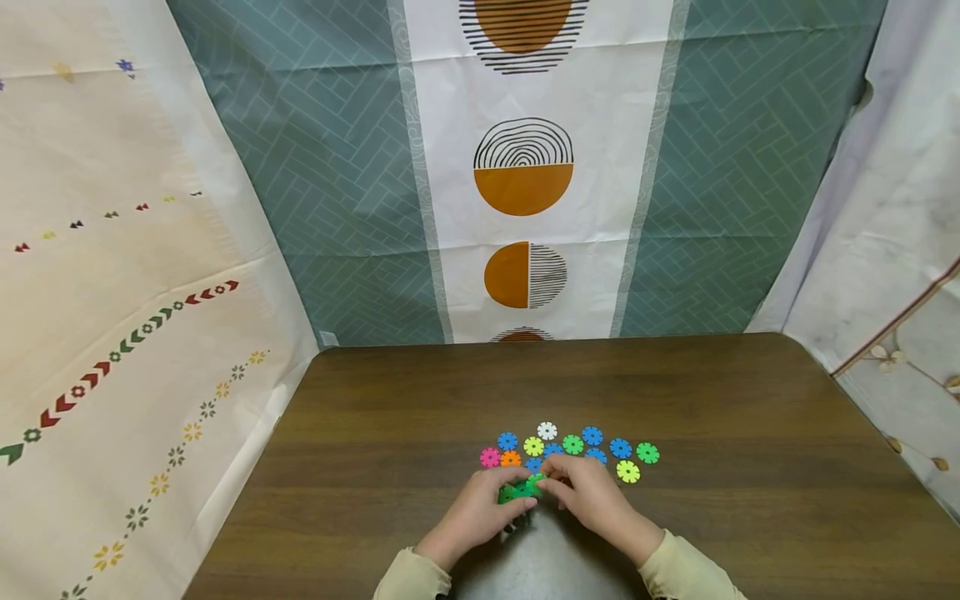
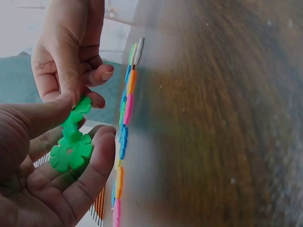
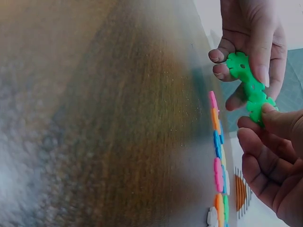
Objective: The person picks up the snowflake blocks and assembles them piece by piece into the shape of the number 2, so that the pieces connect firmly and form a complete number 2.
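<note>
Between my hands is a short chain of green notched plastic discs, slotted into one another at angles. My left hand grips one end, thumb on one side and fingers behind, as the right wrist view also shows. With thumb and fingertips, my right hand pinches the end disc at the other end. In the left wrist view the disc nearest my left palm shows its round hole and notched rim. The chain is held above the table; fingers cover parts of its joints.
Loose discs lie flat just beyond my hands: a pink disc, an orange disc, a white disc, and several blue, yellow and green ones. They rest on a brown wooden table. Patterned cloth hangs behind it.
</note>
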### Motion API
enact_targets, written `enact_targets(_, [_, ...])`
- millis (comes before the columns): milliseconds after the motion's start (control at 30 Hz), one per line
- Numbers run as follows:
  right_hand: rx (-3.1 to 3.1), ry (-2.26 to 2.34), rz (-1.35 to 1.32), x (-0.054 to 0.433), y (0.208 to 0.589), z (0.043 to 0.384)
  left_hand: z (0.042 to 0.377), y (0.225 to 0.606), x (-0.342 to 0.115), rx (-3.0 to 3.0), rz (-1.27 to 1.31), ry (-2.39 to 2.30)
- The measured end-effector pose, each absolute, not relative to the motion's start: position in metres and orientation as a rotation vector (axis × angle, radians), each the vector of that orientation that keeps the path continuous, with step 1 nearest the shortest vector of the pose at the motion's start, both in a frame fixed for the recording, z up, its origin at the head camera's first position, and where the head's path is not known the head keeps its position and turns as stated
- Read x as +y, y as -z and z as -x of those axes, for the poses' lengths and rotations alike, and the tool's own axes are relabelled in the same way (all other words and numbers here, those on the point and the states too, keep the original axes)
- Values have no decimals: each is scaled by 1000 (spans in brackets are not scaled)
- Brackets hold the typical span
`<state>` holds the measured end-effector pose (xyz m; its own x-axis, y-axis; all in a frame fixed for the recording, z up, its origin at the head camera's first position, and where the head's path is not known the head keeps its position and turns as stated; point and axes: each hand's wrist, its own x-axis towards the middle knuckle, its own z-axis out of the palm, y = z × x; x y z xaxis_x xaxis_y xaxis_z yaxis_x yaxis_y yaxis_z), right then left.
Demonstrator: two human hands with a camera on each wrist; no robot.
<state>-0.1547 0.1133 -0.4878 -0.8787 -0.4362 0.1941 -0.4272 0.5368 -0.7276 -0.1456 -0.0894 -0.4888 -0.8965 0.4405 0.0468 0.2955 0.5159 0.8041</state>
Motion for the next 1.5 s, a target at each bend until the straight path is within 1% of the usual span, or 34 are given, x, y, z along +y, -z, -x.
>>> enact_targets(167, [2791,1283,744,115,489,160,144,488,-92,2616,-596,-1345])
enact_targets(400, [3022,971,697,110,492,171,142,488,-98,2682,-552,-1315])
enact_targets(800, [3113,639,853,99,502,181,141,491,-100,2641,-499,-1339])
enact_targets(1067, [3106,721,826,100,500,179,141,491,-99,2592,-462,-1450])
enact_targets(1333, [3096,941,657,107,498,172,142,491,-97,2494,-450,-1615])
enact_targets(1500, [3056,1098,676,113,494,168,144,490,-96,2450,-440,-1682])
